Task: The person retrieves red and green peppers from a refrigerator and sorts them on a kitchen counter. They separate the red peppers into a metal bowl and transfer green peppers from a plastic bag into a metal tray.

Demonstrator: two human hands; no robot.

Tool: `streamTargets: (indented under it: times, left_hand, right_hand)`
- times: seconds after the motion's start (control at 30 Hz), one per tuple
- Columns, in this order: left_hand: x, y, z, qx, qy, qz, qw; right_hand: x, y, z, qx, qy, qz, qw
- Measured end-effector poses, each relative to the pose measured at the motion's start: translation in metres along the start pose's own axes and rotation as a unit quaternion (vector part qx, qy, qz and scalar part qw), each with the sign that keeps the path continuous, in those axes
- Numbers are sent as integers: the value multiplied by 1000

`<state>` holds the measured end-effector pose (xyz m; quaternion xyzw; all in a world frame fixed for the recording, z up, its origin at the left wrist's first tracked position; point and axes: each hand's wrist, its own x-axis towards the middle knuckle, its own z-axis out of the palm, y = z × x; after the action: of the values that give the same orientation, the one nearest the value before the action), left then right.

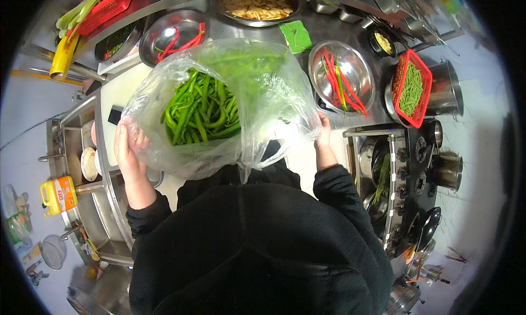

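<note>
A large clear plastic bag (271,105) of long green peppers (201,109) is held up before me, its mouth wide apart on the left side. My left hand (131,144) grips the bag's left edge, with some fingers seen through the film. At the right edge, my right hand (324,130) holds the plastic; its fingertips are partly hidden. Behind the bag on the steel counter, one steel bowl (148,39) holds red chillies (181,43). Another steel bowl (355,64), to the right, has red chillies (344,82) and a green one.
A white cutting board (109,138) lies at the left, beside steel sinks (96,216). At the back are a bowl of pale slices (263,6) and a green cloth (296,37). A red basket (426,89) of cut green beans stands right, above the stove (417,163).
</note>
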<state>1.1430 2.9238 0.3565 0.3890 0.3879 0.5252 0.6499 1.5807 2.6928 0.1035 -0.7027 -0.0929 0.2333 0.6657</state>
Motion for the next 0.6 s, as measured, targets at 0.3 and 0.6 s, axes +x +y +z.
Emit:
streamTargets:
  times: [0.3, 0.6]
  left_hand:
    - [2, 2, -20, 90, -145, 27, 985]
    - [-16, 20, -15, 55, -140, 9, 989]
  right_hand:
    - [40, 17, -73, -486, 31, -69, 871]
    - [63, -19, -78, -686, -72, 50, 722]
